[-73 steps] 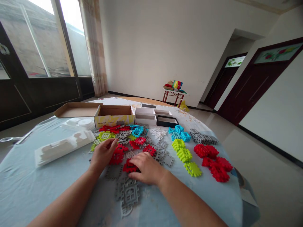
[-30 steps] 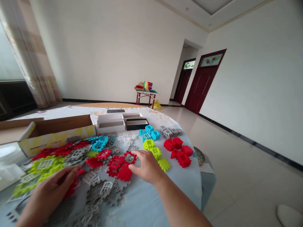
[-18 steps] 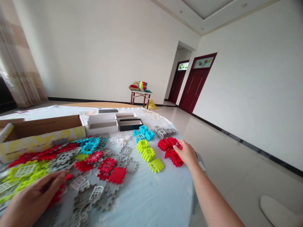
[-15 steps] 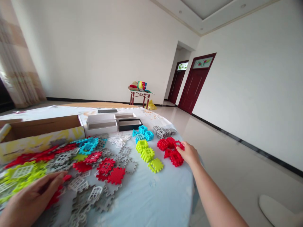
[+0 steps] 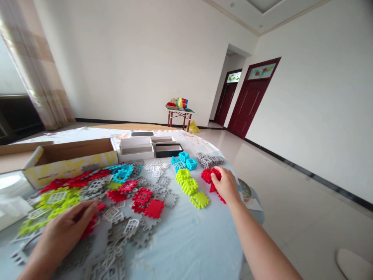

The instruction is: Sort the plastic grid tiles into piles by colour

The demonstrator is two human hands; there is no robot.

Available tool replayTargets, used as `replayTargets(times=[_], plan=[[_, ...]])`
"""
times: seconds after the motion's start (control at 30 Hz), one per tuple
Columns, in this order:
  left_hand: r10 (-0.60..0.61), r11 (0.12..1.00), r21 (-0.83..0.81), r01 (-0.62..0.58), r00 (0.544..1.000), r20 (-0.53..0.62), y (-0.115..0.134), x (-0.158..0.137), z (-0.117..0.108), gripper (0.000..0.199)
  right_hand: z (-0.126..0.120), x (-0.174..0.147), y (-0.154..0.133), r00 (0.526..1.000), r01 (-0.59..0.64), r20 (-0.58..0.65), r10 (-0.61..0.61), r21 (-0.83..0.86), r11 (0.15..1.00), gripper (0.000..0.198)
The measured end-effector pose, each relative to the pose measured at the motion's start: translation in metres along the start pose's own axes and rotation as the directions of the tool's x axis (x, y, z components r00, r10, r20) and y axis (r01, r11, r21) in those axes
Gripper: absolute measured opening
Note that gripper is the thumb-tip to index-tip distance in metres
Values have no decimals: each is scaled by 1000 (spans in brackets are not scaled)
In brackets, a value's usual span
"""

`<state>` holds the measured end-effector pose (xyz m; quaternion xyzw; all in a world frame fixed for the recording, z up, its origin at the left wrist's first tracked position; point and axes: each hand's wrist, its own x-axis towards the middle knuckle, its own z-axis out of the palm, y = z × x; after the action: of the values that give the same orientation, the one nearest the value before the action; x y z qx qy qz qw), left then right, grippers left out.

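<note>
My left hand hovers low over a mixed heap of plastic interlocking building pieces, its thumb and fingers pinched together at a red building piece. My right hand reaches to the small pile of red building pieces near the table's right side. Thumb and forefinger close around a red piece there, and the hand covers part of the pile. Lime green pieces lie in a row just left of it. Blue pieces and a grey pile sit behind.
Beyond the heap stand an open cardboard box, white box trays and a black-edged tray. A phone-like dark slab lies behind them. At the right edge, beside the table, a stool partly shows.
My right hand has moved left and inward over the red pile, covering more of it. The left hand keeps its pinch at the heap. The view has turned slightly left.
</note>
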<state>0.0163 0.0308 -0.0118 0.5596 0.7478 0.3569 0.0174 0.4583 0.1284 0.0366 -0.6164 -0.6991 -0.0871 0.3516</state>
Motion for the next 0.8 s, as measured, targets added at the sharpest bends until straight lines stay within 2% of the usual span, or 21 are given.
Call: replayTargets(times=[0.07,0.13,0.23,0.3,0.43,0.5,0.67,0.8], plan=[[-32,999,-19,34,997,67,7,-2,-5,36,7,-6,-31,991,129,22,-134,156,979,31],[-42,998,-39,46,995,88,11,-3,-8,36,14,-14,-62,963,206,100,-249,316,926,28],[-32,998,-58,37,995,94,14,-5,-10,36,26,-31,-101,892,227,244,-381,487,844,28],[-24,997,-76,31,995,98,15,-6,-10,36,34,-42,-118,846,223,303,-438,544,809,35],[-3,995,-95,11,997,83,18,-8,-10,36,48,-59,-130,799,241,345,-493,569,787,53],[8,996,-88,-2,997,70,19,-8,-10,35,52,-63,-131,785,253,357,-506,560,789,55],[3,997,-81,2,998,67,18,-8,-8,35,51,-66,-131,791,271,334,-513,561,782,49],[-10,995,-96,18,996,88,20,-9,-11,35,51,-68,-131,793,286,317,-520,559,778,52]])
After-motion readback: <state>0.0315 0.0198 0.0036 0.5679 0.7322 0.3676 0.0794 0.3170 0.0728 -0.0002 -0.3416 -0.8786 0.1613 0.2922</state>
